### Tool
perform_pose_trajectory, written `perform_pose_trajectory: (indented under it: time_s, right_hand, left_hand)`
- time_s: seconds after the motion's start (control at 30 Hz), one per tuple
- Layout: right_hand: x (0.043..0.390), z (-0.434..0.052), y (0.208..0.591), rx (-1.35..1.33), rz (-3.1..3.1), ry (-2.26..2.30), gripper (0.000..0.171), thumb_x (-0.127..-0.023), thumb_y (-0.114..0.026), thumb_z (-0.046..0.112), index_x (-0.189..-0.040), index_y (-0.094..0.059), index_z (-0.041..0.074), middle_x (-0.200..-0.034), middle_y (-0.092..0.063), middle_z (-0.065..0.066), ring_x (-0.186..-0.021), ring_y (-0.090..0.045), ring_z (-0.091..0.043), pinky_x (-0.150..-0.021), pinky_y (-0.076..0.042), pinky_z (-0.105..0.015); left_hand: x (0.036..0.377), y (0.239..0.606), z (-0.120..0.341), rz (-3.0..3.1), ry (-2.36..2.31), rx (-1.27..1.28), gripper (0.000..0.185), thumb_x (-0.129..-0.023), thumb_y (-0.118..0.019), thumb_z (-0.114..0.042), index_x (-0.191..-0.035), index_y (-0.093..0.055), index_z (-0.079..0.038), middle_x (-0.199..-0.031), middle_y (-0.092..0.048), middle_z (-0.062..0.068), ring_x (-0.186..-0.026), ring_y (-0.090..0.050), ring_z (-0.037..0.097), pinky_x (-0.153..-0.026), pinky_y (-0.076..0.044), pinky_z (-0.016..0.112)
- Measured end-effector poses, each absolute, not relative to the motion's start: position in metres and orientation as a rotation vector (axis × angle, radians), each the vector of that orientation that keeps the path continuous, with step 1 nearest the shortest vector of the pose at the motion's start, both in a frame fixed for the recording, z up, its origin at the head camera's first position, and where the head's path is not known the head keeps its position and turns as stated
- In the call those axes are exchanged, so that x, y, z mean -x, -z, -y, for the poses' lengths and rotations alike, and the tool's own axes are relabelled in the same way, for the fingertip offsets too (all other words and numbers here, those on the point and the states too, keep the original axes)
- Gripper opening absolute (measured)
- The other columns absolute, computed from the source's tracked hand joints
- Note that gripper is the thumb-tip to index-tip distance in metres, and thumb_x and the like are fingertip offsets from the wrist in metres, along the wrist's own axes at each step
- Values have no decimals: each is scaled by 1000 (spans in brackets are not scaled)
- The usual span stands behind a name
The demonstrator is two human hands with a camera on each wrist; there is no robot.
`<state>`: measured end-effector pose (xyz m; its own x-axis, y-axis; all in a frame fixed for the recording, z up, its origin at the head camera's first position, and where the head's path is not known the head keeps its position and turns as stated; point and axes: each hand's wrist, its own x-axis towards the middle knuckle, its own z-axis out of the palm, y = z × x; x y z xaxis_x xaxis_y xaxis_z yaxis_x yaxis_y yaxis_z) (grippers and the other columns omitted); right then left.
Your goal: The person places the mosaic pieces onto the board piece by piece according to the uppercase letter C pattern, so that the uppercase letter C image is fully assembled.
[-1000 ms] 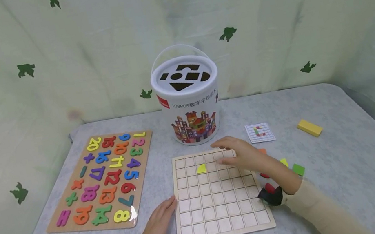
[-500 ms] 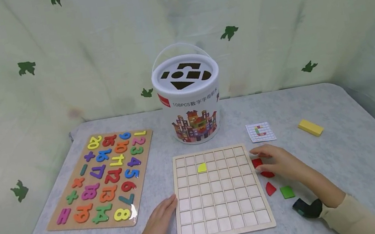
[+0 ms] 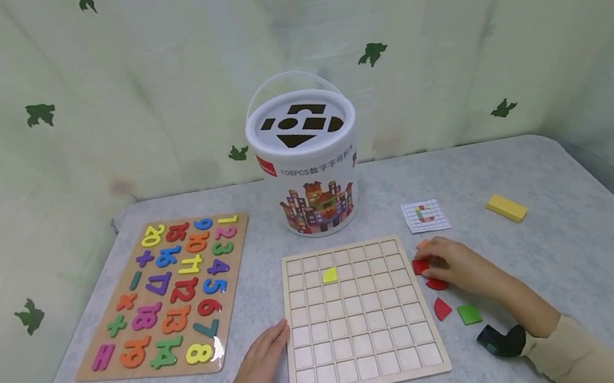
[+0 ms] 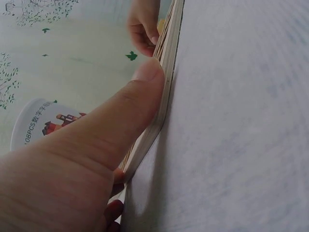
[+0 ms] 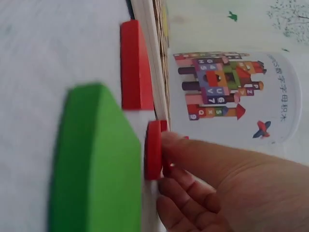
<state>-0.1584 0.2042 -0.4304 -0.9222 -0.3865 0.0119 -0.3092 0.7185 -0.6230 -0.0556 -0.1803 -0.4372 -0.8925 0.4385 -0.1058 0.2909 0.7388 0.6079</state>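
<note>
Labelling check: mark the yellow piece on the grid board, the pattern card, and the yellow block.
yellow piece (image 3: 330,275), head view, its middle.
pattern card (image 3: 425,215), head view, card centre.
yellow block (image 3: 507,209), head view, top face.

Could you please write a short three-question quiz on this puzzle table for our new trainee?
1. True or false: the yellow piece lies inside the wooden grid board.
2. Which does the left hand rest against? A. the white bucket B. the grid board's near left edge C. the number puzzle board
3. What colour are the pieces at the right hand?

Key
1. True.
2. B.
3. Red; the red pieces lie just right of the grid board, at the fingertips.
</note>
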Motion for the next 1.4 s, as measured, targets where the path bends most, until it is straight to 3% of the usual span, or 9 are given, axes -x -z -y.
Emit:
perform_pose_trajectory:
  time_s: [0.23, 0.4, 0.67, 0.97, 1.2, 1.4]
  right_hand:
    - [159, -202, 416, 639, -2867, 1006, 31, -80, -69, 11, -110, -61, 11, -96, -56, 2, -85, -52, -16, -71, -48, -31]
    - [159, -189, 399, 746, -2907, 1061, 31, -81, -67, 13, -112, -61, 11, -102, -57, 0, -95, -54, -25, -75, -49, -38]
    - [167, -148, 382, 853, -2857, 1187, 32, -84, -64, 20, -114, -62, 9, -103, -57, 0, -94, -54, -21, -77, -48, -37]
    - [182, -110, 405, 876, -2701, 1237, 30, -83, -65, 15, -111, -62, 5, -100, -58, -3, -88, -53, -17, -73, -48, -29]
    - [189, -104, 425, 800, -2659, 1165, 22, -81, -67, 20, -101, -64, 10, -93, -57, 2, -79, -50, -13, -69, -45, -26]
    - [190, -103, 432, 865, -2648, 1137, 24, -81, -67, 21, -104, -64, 13, -93, -54, 4, -77, -46, -11, -66, -44, -25]
  left_hand:
    - [55, 438, 181, -2698, -889, -592, 106, -63, -64, -64, -141, -26, -4, -146, -18, 6, -131, -16, 30, -100, -24, 52]
    - [56, 438, 180, -2684, -904, -605, 105, -64, -64, -64, -141, -25, -4, -147, -18, 6, -131, -16, 29, -100, -25, 50]
    - [59, 438, 179, -2680, -923, -614, 106, -63, -65, -62, -141, -25, -4, -147, -18, 5, -131, -16, 28, -100, -25, 49]
    - [58, 438, 180, -2672, -920, -590, 106, -62, -65, -62, -142, -24, -4, -147, -18, 6, -131, -15, 30, -100, -25, 50]
    - [59, 437, 180, -2682, -917, -605, 106, -63, -66, -62, -142, -25, -4, -147, -18, 6, -131, -16, 29, -100, -25, 50]
    - [57, 437, 180, -2676, -922, -591, 106, -62, -66, -62, -142, -25, -4, -147, -18, 6, -131, -16, 30, -100, -25, 51]
